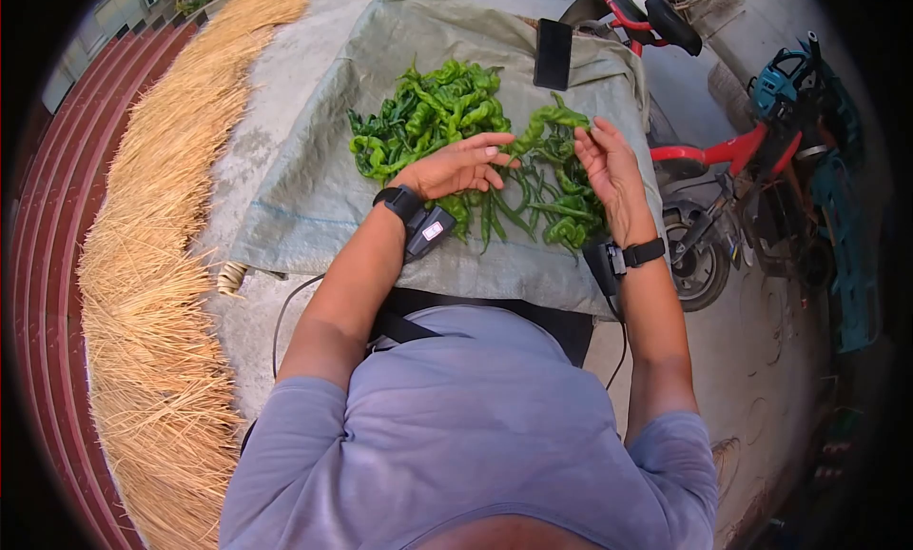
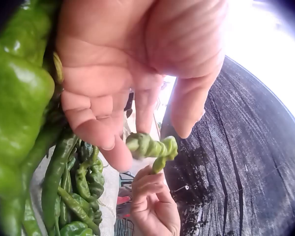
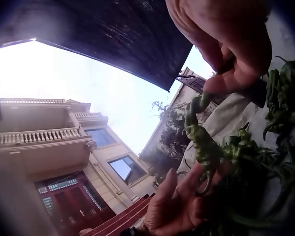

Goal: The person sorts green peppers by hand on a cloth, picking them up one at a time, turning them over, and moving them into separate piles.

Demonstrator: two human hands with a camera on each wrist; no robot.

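Twisted green pepper (image 1: 544,124) held just over the pepper pile (image 1: 428,117), long axis crosswise, stem toward right hand (image 1: 609,160); right hand pinches the stem, left hand (image 1: 455,167) pinches the tip; grey sack (image 1: 304,188) under the pile

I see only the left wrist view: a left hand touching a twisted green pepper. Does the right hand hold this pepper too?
Observer: Yes. The right hand pinches one end of the twisted green pepper with its fingertips.
Operator: Is anything besides peppers nearby?
Observer: A flat black phone lies on the grey-green woven sack, beyond the heap of green peppers.
Operator: And to the left?
Observer: A long pile of dry yellow straw lies there.
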